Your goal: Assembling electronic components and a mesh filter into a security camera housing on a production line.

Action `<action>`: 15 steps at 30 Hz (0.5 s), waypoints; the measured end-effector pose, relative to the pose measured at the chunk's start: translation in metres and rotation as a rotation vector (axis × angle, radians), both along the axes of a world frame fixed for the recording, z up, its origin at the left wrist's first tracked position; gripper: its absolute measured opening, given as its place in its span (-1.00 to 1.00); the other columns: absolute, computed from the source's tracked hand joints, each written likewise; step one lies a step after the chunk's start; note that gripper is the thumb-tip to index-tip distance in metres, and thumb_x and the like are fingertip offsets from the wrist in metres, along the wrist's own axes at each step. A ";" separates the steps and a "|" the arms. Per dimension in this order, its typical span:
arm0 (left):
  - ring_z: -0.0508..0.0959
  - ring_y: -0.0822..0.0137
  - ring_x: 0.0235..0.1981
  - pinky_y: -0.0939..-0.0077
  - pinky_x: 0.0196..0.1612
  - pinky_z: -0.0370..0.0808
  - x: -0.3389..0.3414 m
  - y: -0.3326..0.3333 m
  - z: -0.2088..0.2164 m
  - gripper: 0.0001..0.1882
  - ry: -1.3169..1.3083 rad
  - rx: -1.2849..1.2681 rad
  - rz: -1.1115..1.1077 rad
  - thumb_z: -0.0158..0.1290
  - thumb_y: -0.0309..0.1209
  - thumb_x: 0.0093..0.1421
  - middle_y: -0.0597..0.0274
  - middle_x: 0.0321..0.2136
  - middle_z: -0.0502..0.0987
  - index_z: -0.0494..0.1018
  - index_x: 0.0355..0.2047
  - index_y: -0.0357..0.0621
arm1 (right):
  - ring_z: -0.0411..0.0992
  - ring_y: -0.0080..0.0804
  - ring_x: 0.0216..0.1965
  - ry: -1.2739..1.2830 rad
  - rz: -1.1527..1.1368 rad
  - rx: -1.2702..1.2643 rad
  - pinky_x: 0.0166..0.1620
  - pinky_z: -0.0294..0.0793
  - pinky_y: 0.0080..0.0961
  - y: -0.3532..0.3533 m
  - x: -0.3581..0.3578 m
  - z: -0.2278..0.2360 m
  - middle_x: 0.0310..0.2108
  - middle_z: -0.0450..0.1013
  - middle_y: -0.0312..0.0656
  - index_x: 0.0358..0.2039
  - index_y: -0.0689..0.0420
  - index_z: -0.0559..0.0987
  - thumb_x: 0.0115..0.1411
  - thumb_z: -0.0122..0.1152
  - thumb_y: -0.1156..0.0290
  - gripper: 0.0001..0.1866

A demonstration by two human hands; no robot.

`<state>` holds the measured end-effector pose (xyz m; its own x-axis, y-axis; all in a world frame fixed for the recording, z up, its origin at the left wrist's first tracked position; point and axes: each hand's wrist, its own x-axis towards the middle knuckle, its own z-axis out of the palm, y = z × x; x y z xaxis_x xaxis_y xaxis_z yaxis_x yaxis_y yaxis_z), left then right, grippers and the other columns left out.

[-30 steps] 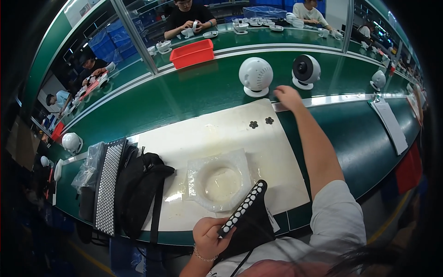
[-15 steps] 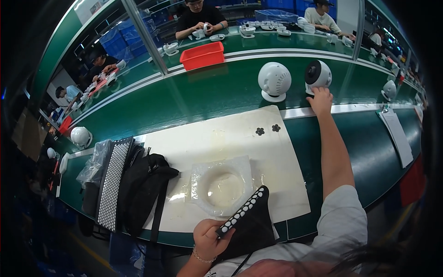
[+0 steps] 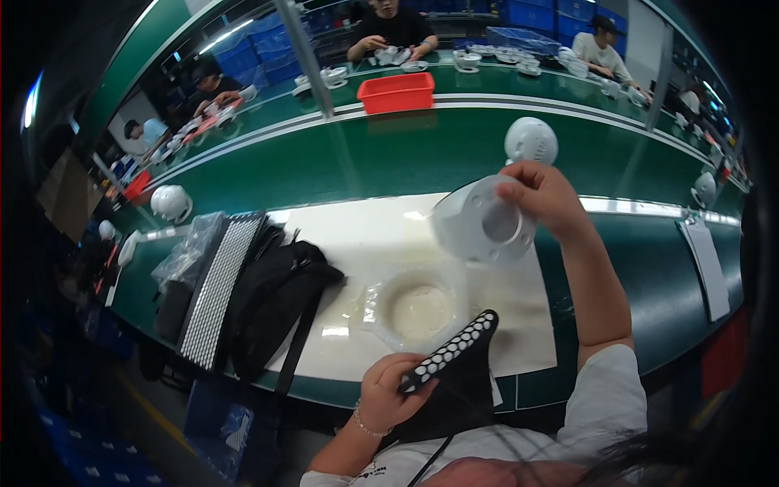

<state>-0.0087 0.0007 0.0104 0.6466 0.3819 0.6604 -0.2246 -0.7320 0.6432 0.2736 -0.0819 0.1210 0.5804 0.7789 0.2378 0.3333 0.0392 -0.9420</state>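
My right hand (image 3: pixel 548 199) grips a white security camera (image 3: pixel 466 223) by its round base, fingers closed on the rim. The camera is tipped over, so the base's underside with its round recess faces me, and its body is smeared by motion. Beneath it lies a cream mat (image 3: pixel 519 325) bearing a translucent white foam ring (image 3: pixel 375 312) with a round hollow. Near the front edge my left hand (image 3: pixel 393 394) is closed around the lower end of a black strip with rows of white round dots (image 3: pixel 450 351), held slanting beside the ring.
Left of the mat lie a black bag (image 3: pixel 276 292), a white-dotted black panel (image 3: pixel 223 292) and clear plastic wrap (image 3: pixel 188 260). A second white camera (image 3: pixel 531 140) stands beyond my right hand. Across the green line sit a red bin (image 3: pixel 396 93) and co-workers; a clipboard (image 3: pixel 706 268) lies right.
My right hand has lifted the camera off the green line, brought it nearer over the mat and tipped it. The dark flower-shaped pieces are now hidden. My left hand keeps its hold.
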 end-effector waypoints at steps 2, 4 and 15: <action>0.51 0.18 -0.42 0.46 -0.37 0.44 -0.002 0.003 -0.005 -0.59 0.037 0.009 -0.042 0.24 -0.45 -0.23 0.14 -0.39 0.50 0.37 -0.32 -0.19 | 0.31 -0.69 -0.44 0.159 0.183 0.017 -0.34 0.30 -0.74 0.014 -0.029 0.002 -0.49 0.40 -0.38 -0.37 0.21 0.49 -0.03 0.27 0.26 -0.70; 0.51 0.17 -0.43 0.42 -0.38 0.43 -0.003 0.005 -0.007 -0.52 0.019 0.035 -0.102 0.25 -0.41 -0.23 0.14 -0.39 0.50 0.35 -0.25 -0.16 | 0.31 -0.69 -0.45 0.152 0.287 -0.032 -0.34 0.30 -0.77 0.034 -0.046 -0.013 -0.49 0.41 -0.36 -0.36 0.20 0.49 -0.05 0.28 0.27 -0.69; 0.47 0.15 -0.53 0.39 -0.46 0.38 -0.006 0.009 -0.011 -0.49 -0.021 0.039 -0.171 0.17 -0.53 -0.28 0.16 -0.46 0.49 0.36 -0.20 -0.14 | 0.29 -0.69 -0.43 0.202 0.412 -0.198 -0.36 0.28 -0.71 0.027 -0.068 -0.032 -0.48 0.41 -0.36 -0.36 0.20 0.52 0.07 0.15 0.23 -0.72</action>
